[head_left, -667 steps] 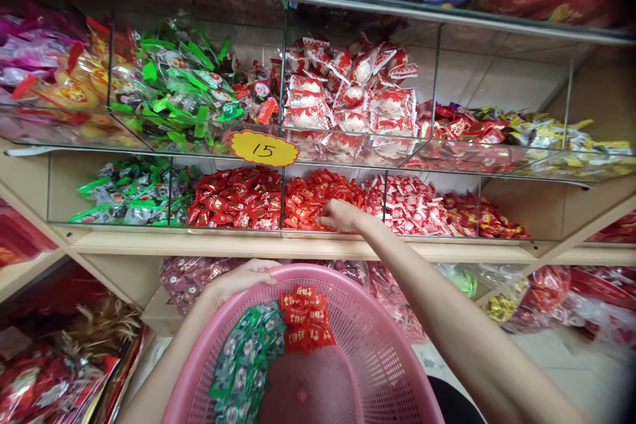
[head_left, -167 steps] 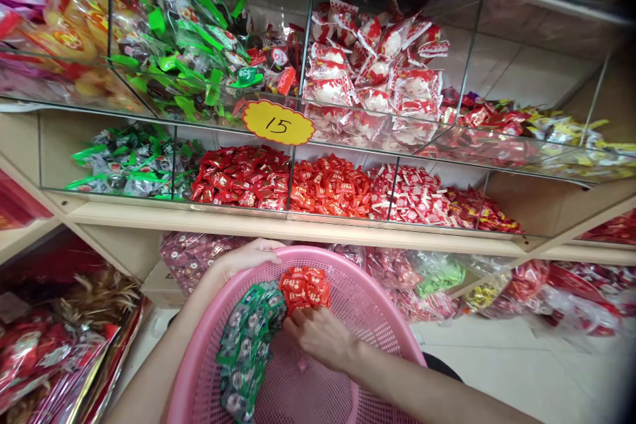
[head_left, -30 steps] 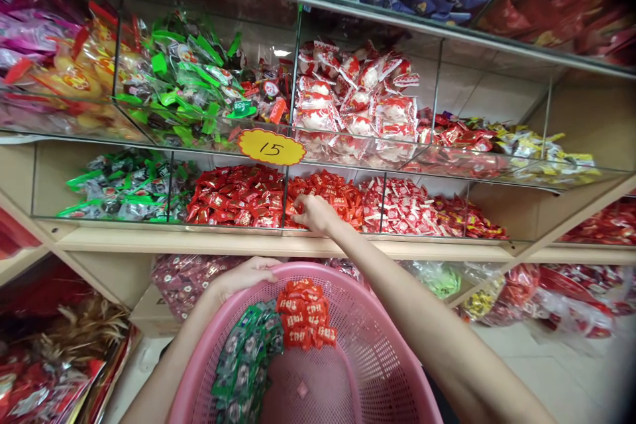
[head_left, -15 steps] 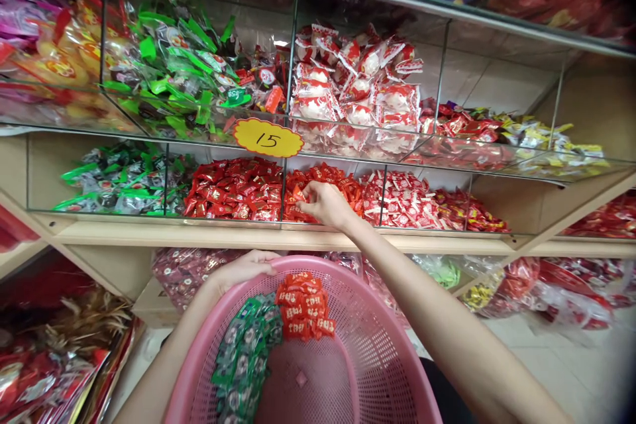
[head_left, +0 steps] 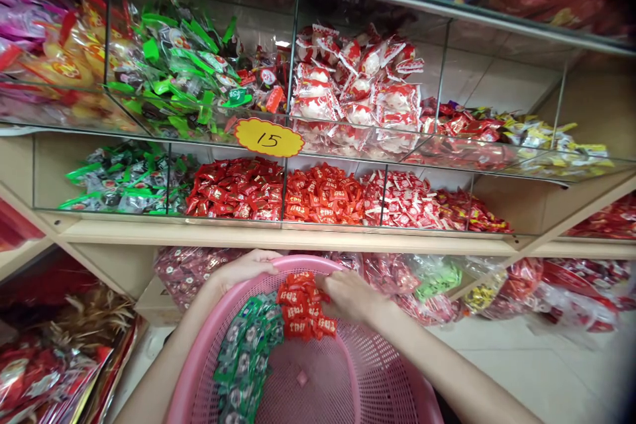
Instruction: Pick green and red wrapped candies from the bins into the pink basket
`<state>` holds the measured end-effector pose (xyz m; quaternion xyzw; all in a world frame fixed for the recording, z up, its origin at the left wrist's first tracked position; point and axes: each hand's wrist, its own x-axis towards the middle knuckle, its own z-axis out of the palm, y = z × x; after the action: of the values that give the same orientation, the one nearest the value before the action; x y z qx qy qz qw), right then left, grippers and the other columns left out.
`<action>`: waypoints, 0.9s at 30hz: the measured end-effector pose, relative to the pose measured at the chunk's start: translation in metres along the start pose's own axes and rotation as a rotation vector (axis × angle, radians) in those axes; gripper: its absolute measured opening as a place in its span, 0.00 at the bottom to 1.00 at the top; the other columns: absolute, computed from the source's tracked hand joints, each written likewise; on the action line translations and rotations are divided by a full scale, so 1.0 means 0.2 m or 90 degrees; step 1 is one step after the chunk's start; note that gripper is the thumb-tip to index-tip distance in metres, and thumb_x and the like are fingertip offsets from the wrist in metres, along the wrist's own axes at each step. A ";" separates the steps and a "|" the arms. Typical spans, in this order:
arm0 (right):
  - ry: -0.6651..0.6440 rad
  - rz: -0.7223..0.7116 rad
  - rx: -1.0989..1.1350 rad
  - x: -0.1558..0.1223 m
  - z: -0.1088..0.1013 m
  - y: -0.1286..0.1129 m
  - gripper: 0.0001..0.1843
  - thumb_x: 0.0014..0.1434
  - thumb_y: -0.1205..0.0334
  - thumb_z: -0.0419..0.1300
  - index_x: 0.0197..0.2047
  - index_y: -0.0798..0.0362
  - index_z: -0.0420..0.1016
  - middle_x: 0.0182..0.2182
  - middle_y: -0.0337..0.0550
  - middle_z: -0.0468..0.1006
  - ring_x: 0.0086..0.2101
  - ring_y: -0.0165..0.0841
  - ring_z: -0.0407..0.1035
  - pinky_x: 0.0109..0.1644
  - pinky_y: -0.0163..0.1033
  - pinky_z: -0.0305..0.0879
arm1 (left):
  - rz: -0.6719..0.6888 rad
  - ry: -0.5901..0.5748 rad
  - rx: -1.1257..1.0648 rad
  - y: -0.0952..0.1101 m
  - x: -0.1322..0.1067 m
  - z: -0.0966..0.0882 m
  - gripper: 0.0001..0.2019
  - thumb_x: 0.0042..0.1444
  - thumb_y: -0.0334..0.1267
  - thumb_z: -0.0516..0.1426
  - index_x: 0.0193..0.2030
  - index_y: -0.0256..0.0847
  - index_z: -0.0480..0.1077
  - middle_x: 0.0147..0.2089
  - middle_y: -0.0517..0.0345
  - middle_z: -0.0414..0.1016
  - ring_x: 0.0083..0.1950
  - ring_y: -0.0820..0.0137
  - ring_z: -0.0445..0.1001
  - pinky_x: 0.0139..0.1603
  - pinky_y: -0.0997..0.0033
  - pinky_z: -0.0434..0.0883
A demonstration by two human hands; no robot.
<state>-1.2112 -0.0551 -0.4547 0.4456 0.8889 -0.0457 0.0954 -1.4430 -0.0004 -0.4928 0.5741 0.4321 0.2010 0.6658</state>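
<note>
A pink plastic basket (head_left: 318, 265) with perforated walls is in front of me, tilted so its inside shows. My left hand (head_left: 247, 267) grips its far left rim. Inside, green-wrapped candies (head_left: 244, 361) lie along the left wall, and orange-red wrapped candies (head_left: 305, 308) are piled at the far end. My right hand (head_left: 350, 295) is inside the basket, its fingers curled against the right edge of the orange-red pile. They look closed on candy there, though the fingertips are partly hidden and slightly blurred.
Above the basket, a shelf's clear-fronted compartments hold more orange-red candies (head_left: 322, 195), dark red candies (head_left: 241, 189) and red-and-white candies (head_left: 405, 199). A yellow price tag (head_left: 269, 138) marked 15 hangs there. Bagged goods (head_left: 437, 278) sit below; shiny packets (head_left: 44, 358) stand at lower left.
My right hand has come down from the orange-red candy compartment into the basket, beside the matching pile. My left hand has stayed on the rim.
</note>
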 end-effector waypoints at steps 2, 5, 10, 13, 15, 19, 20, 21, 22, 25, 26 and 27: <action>-0.018 -0.002 -0.019 0.01 0.00 -0.02 0.11 0.52 0.61 0.55 0.39 0.56 0.70 0.34 0.51 0.77 0.36 0.42 0.71 0.34 0.39 0.60 | -0.007 0.001 -0.009 0.00 0.00 0.00 0.18 0.43 0.34 0.57 0.44 0.36 0.72 0.33 0.59 0.75 0.28 0.75 0.69 0.29 0.77 0.65; -0.035 -0.001 -0.039 0.04 -0.01 -0.06 0.13 0.52 0.61 0.55 0.40 0.58 0.70 0.35 0.52 0.77 0.37 0.43 0.71 0.35 0.40 0.62 | -0.006 -0.001 -0.010 -0.01 0.00 -0.01 0.19 0.42 0.34 0.57 0.44 0.36 0.71 0.34 0.59 0.75 0.28 0.75 0.70 0.29 0.78 0.65; -0.029 0.007 -0.057 0.06 0.01 -0.06 0.13 0.54 0.62 0.54 0.42 0.59 0.69 0.35 0.51 0.77 0.37 0.42 0.71 0.36 0.41 0.63 | -0.011 0.014 -0.005 -0.02 0.00 -0.02 0.20 0.42 0.34 0.58 0.45 0.35 0.71 0.33 0.59 0.75 0.27 0.74 0.70 0.28 0.76 0.65; -0.007 0.011 -0.055 0.05 0.04 -0.04 0.13 0.55 0.62 0.53 0.43 0.59 0.68 0.36 0.51 0.77 0.38 0.41 0.71 0.37 0.40 0.62 | -0.013 0.015 -0.013 -0.02 0.00 -0.01 0.20 0.42 0.35 0.58 0.45 0.35 0.70 0.34 0.58 0.75 0.27 0.74 0.70 0.27 0.76 0.66; 0.008 0.013 -0.054 0.05 0.06 -0.03 0.14 0.55 0.62 0.53 0.45 0.59 0.66 0.35 0.50 0.76 0.38 0.40 0.71 0.36 0.40 0.61 | -0.012 0.008 -0.017 -0.02 0.00 -0.01 0.20 0.42 0.35 0.58 0.45 0.35 0.70 0.35 0.58 0.75 0.28 0.73 0.70 0.27 0.76 0.66; 0.042 0.017 -0.049 0.04 0.09 -0.01 0.15 0.55 0.62 0.53 0.47 0.57 0.64 0.34 0.48 0.76 0.36 0.39 0.71 0.34 0.38 0.60 | -0.009 0.007 -0.018 -0.02 0.00 -0.01 0.20 0.43 0.34 0.57 0.45 0.34 0.70 0.34 0.57 0.74 0.28 0.74 0.70 0.27 0.76 0.66; 0.049 0.017 -0.048 0.04 0.09 0.00 0.15 0.55 0.62 0.53 0.46 0.57 0.64 0.34 0.48 0.76 0.36 0.39 0.71 0.34 0.38 0.59 | -0.007 0.008 -0.015 -0.02 0.00 -0.01 0.19 0.43 0.34 0.57 0.45 0.34 0.70 0.34 0.58 0.74 0.27 0.74 0.70 0.28 0.76 0.66; 0.054 0.017 -0.048 0.04 0.09 0.00 0.14 0.55 0.62 0.53 0.46 0.56 0.64 0.34 0.48 0.76 0.36 0.38 0.71 0.34 0.38 0.59 | -0.006 0.008 -0.013 -0.02 0.00 -0.01 0.19 0.43 0.34 0.57 0.44 0.34 0.70 0.33 0.58 0.74 0.27 0.74 0.70 0.28 0.76 0.66; 0.057 0.015 -0.049 0.04 0.10 0.00 0.13 0.56 0.62 0.53 0.45 0.56 0.64 0.34 0.47 0.76 0.35 0.38 0.71 0.34 0.38 0.59 | -0.005 0.008 -0.012 -0.02 0.00 -0.01 0.19 0.43 0.34 0.57 0.44 0.34 0.71 0.33 0.58 0.74 0.27 0.74 0.70 0.27 0.76 0.66; 0.060 0.007 -0.055 0.05 0.10 0.00 0.11 0.56 0.64 0.52 0.43 0.56 0.65 0.33 0.47 0.76 0.35 0.38 0.71 0.34 0.38 0.59 | -0.007 0.006 -0.016 -0.02 0.00 -0.01 0.18 0.42 0.34 0.57 0.44 0.35 0.71 0.32 0.59 0.74 0.27 0.74 0.69 0.27 0.76 0.66; 0.061 0.005 -0.056 0.05 0.10 0.00 0.10 0.56 0.64 0.52 0.42 0.55 0.65 0.33 0.46 0.76 0.35 0.38 0.71 0.33 0.38 0.58 | -0.007 0.007 -0.017 -0.02 0.00 -0.01 0.18 0.42 0.34 0.57 0.44 0.35 0.71 0.32 0.59 0.74 0.27 0.74 0.69 0.27 0.77 0.65; 0.064 0.003 -0.056 0.05 0.10 0.00 0.10 0.56 0.64 0.51 0.42 0.55 0.65 0.33 0.46 0.76 0.35 0.37 0.71 0.33 0.38 0.58 | -0.007 0.009 -0.018 -0.02 0.00 -0.01 0.18 0.42 0.34 0.57 0.44 0.35 0.71 0.32 0.59 0.74 0.27 0.74 0.69 0.27 0.77 0.65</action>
<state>-1.2149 -0.0507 -0.4762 0.4448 0.8927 0.0159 0.0706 -1.4453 0.0004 -0.4967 0.5612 0.4369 0.2075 0.6716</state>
